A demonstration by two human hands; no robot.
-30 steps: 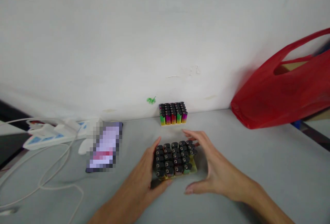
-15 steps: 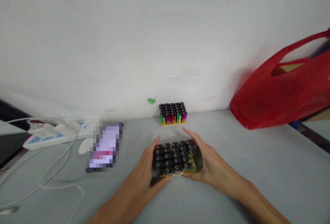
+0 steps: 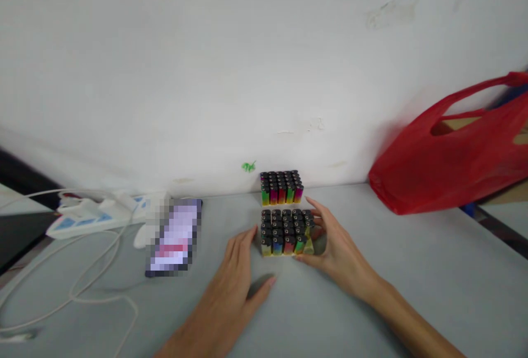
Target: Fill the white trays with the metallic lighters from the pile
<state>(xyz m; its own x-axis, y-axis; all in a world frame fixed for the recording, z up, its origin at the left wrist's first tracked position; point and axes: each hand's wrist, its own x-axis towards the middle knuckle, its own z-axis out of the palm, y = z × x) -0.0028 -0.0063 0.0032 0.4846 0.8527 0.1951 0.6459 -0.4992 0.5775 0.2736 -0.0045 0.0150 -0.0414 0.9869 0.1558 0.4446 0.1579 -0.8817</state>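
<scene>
A block of upright lighters with black tops (image 3: 283,232) stands on the grey table in front of me. My right hand (image 3: 336,242) grips its right side, thumb at the near corner and fingers behind. At that near right corner a yellowish piece (image 3: 308,244) leans beside the lighters. My left hand (image 3: 241,273) is just left of the block, thumb and fingers spread apart, holding nothing. A second block of colourful lighters (image 3: 281,188) stands behind the first, against the wall.
To the left lie a phone (image 3: 175,237), a white power strip (image 3: 88,219) with plugs, and looped white cables (image 3: 105,253). On the right a red bag (image 3: 441,165) leans by the white wall (image 3: 206,72).
The near block has moved away from me, closer to the rear block, and sits more upright in view. My left hand has let go of its left side; my right hand still grips it.
</scene>
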